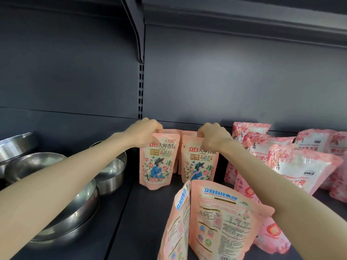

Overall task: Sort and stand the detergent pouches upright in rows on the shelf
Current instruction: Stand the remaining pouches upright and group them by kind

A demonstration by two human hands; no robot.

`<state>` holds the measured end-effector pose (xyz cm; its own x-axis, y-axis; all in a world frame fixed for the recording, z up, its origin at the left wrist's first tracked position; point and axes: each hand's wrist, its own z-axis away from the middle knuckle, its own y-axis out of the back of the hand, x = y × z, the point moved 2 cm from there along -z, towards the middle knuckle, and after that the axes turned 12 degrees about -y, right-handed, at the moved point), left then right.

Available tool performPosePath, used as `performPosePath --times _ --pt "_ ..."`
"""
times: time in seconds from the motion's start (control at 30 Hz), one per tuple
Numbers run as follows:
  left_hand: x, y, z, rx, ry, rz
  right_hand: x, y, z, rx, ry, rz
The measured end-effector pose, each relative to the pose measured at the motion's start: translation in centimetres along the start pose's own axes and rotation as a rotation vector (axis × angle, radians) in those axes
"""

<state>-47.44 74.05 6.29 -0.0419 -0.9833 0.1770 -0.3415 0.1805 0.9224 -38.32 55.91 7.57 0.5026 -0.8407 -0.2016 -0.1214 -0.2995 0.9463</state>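
Two small peach pouches with a blue-dressed figure stand upright side by side near the back of the dark shelf (150, 212). My left hand (145, 133) pinches the top of the left pouch (158, 164). The top of the right pouch (199, 162) is gripped by my right hand (214, 136). More peach pouches stand just behind these two. In front, two larger peach pouches (219, 220) stand with their printed backs toward me, under my right forearm.
Several stacked steel bowls (75, 209) fill the shelf's left part. Pink rose-print pouches (298, 166) lean in loose rows at the right. The shelf's back panel and a slotted upright (140, 87) rise behind.
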Motion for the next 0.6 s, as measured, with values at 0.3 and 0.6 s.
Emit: performPosePath --times 0.3,0.6 --pt "0.1 -0.9 -1.2 0.024 -0.034 -0.009 0.4 -1.0 -1.7 0.017 -0.05 -0.065" --pt "-0.1 -0.6 -1.3 -0.033 -0.047 0.048 0.2 -1.1 -2.1 -0.04 -0.002 -0.095"
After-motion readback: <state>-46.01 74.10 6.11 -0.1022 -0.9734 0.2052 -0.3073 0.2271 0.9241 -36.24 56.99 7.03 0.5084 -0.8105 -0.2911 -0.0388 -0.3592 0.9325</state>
